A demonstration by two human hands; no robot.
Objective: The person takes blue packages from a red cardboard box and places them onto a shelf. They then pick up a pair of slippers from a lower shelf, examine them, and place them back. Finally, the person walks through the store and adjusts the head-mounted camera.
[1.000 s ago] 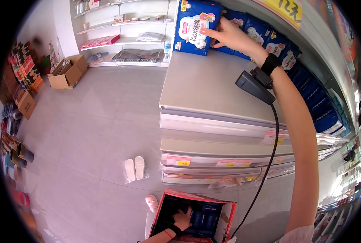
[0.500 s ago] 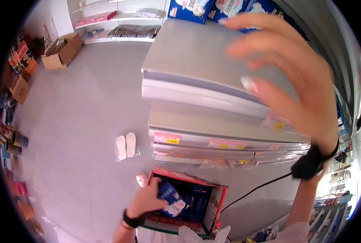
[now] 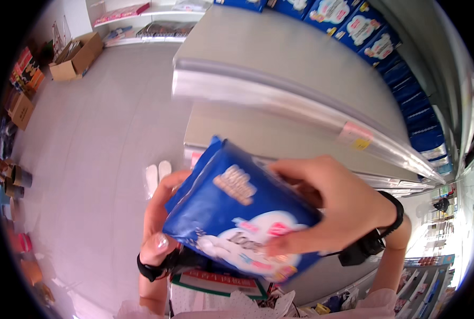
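**Blue Soft Pack Held in Both Hands Above the Floor**

Floor [image 3: 104, 159]: one grey surface, filling the left half of the view.

Shelf unit [image 3: 301, 69]: one grey unit with at least two stepped tiers, running from upper centre to the right edge. The top tier carries one row of blue packs [image 3: 364, 29] along its back edge; at least five are visible, and further ones at the right are too compressed to count. Two small tags, one pink and one yellow [image 3: 356, 135], sit on the front rail.

Blue pack [image 3: 242, 212]: one soft, flat, rectangular package, blue with white and pink print. It is held in front of the shelf unit, in the centre of the view, clear of every surface. Its long axis runs diagonally, from upper left to lower right. The printed face is turned up toward the camera.

Right hand [image 3: 332, 207]: clenched on the right end of the blue pack, fingers over the top edge, thumb along the lower face. A black band and a black device sit at the wrist.

Left hand [image 3: 160, 218]: grasping the left edge of the blue pack from beneath, thumb visible at the lower corner. One black band at the wrist.

Cardboard boxes: two open boxes stand at upper left [image 3: 77, 56], one beside the other; their contents cannot be determined. More boxes line the left rim.

Slippers [image 3: 157, 175]: one white pair, side by side on the floor.
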